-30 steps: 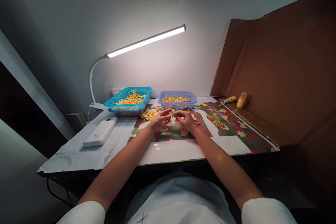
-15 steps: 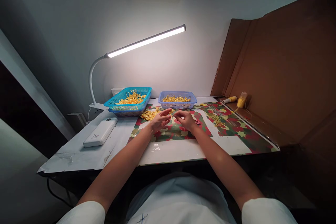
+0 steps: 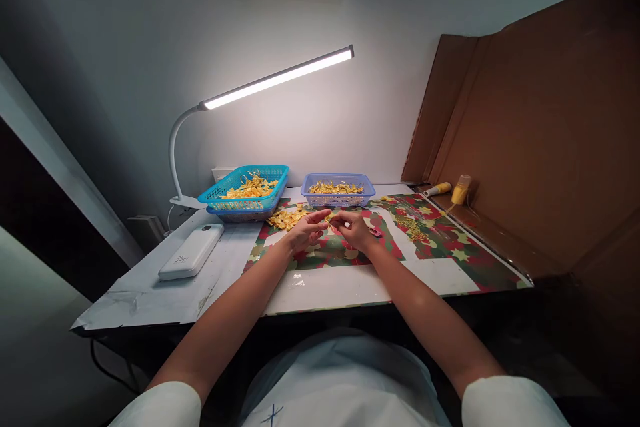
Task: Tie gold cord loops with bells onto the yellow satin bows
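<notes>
A person's left hand (image 3: 306,228) and right hand (image 3: 356,227) meet above a red-and-green starred sheet (image 3: 440,240) on the tabletop (image 3: 150,293). The fingertips of both pinch a small yellow piece (image 3: 329,216), held between them just over the sheet. A loose heap of yellow pieces (image 3: 285,217) lies just beside the left hand, in front of a teal basket (image 3: 220,195) and a blue basket (image 3: 367,188) holding more. A lit desk lamp (image 3: 277,79) arches overhead.
</notes>
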`<state>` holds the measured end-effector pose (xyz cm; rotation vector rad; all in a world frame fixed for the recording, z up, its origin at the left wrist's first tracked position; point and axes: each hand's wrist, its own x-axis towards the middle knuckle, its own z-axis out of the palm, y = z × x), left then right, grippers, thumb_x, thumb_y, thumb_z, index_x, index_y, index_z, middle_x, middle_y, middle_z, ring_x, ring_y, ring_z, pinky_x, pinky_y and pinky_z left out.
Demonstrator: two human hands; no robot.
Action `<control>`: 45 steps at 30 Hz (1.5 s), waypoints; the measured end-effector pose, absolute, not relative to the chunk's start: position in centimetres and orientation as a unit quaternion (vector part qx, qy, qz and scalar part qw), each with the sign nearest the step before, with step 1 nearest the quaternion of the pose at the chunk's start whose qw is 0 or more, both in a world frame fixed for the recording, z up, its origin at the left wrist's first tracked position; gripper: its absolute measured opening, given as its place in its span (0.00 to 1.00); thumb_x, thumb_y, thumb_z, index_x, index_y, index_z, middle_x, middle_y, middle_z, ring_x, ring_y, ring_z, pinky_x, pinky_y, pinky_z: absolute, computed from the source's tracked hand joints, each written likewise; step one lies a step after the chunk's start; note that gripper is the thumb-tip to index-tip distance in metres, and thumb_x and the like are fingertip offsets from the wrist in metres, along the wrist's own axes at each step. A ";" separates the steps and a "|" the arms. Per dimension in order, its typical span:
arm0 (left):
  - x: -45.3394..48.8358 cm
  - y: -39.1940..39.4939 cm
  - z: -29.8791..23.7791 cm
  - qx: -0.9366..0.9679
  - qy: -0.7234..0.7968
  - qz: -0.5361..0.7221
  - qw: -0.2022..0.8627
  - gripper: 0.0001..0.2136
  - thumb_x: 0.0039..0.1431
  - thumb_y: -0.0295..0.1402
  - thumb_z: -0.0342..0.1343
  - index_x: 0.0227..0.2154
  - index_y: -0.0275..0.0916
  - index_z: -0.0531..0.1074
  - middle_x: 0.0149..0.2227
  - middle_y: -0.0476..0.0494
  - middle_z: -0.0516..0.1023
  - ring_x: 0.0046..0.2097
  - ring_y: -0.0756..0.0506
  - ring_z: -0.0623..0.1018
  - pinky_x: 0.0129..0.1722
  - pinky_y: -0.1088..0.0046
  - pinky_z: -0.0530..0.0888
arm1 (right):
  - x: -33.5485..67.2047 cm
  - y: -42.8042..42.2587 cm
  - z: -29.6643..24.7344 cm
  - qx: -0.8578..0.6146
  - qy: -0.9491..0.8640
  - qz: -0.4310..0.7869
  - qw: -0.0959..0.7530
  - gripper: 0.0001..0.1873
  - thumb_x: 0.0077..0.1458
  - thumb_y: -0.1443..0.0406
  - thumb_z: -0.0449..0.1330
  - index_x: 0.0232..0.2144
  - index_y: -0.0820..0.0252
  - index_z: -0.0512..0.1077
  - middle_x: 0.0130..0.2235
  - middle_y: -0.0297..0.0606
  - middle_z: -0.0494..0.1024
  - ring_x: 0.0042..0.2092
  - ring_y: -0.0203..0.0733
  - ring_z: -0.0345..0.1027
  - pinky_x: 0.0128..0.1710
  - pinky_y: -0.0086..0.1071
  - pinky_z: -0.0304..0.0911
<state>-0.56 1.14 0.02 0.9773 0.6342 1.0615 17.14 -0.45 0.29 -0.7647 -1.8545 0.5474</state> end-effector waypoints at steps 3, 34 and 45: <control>-0.5 1.2 0.0 0.446 0.280 0.473 0.706 0.21 0.36 0.19 0.68 0.38 0.38 0.78 0.37 0.49 0.78 0.27 0.58 0.73 0.25 0.85 0.69 | 16.9 -0.6 0.3 -0.313 -0.759 0.244 0.516 0.06 0.49 0.66 0.54 0.23 0.59 0.70 0.23 0.32 0.70 0.27 0.36 0.60 0.29 0.30 0.57; -0.1 0.7 -0.2 0.623 0.412 0.376 0.548 0.30 0.37 0.31 0.68 0.49 0.33 0.74 0.20 0.51 0.74 0.19 0.55 0.68 0.22 0.78 0.65 | 16.8 -0.2 1.2 -0.398 -0.718 0.102 0.562 0.09 0.56 0.62 0.56 0.29 0.57 0.75 0.38 0.39 0.67 0.46 0.46 0.59 0.50 0.41 0.54; 0.0 0.4 0.0 0.653 0.435 0.350 0.511 0.27 0.38 0.30 0.67 0.47 0.35 0.75 0.19 0.51 0.73 0.20 0.54 0.69 0.22 0.79 0.65 | 19.6 1.7 2.9 -0.281 -0.498 0.364 0.735 0.15 0.48 0.52 0.62 0.29 0.57 0.70 0.34 0.36 0.76 0.40 0.39 0.70 0.42 0.33 0.64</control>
